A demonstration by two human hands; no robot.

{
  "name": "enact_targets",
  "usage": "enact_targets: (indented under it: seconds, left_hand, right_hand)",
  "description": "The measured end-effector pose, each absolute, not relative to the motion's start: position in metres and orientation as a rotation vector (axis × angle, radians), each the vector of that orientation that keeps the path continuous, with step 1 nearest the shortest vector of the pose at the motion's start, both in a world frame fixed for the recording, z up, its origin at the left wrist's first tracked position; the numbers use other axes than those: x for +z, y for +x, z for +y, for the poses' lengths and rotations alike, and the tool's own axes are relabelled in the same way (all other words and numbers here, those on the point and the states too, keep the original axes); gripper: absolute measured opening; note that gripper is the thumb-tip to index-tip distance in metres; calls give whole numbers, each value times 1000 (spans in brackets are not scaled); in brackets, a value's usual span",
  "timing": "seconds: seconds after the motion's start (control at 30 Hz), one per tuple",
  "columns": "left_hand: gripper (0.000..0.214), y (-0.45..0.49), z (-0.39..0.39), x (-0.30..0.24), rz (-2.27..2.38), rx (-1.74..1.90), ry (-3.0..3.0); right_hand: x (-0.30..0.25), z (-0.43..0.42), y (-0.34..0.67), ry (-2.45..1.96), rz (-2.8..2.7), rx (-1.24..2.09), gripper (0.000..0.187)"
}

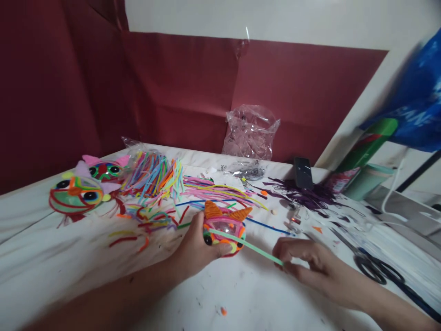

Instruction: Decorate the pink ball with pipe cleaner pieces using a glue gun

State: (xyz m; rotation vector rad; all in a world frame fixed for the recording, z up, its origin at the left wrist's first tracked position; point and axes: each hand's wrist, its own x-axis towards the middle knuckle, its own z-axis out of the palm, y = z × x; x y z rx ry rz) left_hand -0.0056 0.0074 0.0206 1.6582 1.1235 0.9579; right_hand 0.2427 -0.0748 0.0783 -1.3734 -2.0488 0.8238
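My left hand grips a small colourful craft animal face by its left side and lower edge. The face has orange ears, black eyes and a clear middle. Between the thumb and fingers of my right hand is one end of a light green pipe cleaner. The pipe cleaner runs left and slants up across the front of the face. Whether its far end is fixed there I cannot tell. Behind the face, blue pipe cleaners lie on the white table.
Two similar craft faces sit at the left. Bundled pipe cleaners fill a clear bag beside them. Scissors lie at the right. Purple strands, a dark phone and a crumpled plastic bag are at the back.
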Motion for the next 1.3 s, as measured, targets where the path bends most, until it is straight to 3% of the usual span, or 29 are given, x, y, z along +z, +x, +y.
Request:
enact_targets:
  seconds: [0.23, 0.5, 0.63, 0.87, 1.1, 1.3]
  left_hand:
    - [76, 0, 2, 18, 1112, 1004, 1663]
    - [69, 1, 0, 23, 1124, 969, 1700]
    - [63, 1, -1, 27, 1131, 927, 1767]
    - [87, -3, 0, 15, 958, 973, 2160]
    - [73, -1, 5, 24, 1053, 875, 1765]
    - [61, -5, 22, 26, 1071, 957, 1579]
  right_hand:
    - [70, -83, 232, -1514, -1946, 886, 17]
    - [69, -79, 233, -1421, -1864, 946, 22]
    - [74, -48, 250, -1378, -1526, 761, 26]
    - [52, 35, 260, -1612, -1687, 531, 24]
    - [43, 88, 246, -1665, -1838, 333, 15]
    - [40, 108, 247, -1715, -1771, 219, 17]
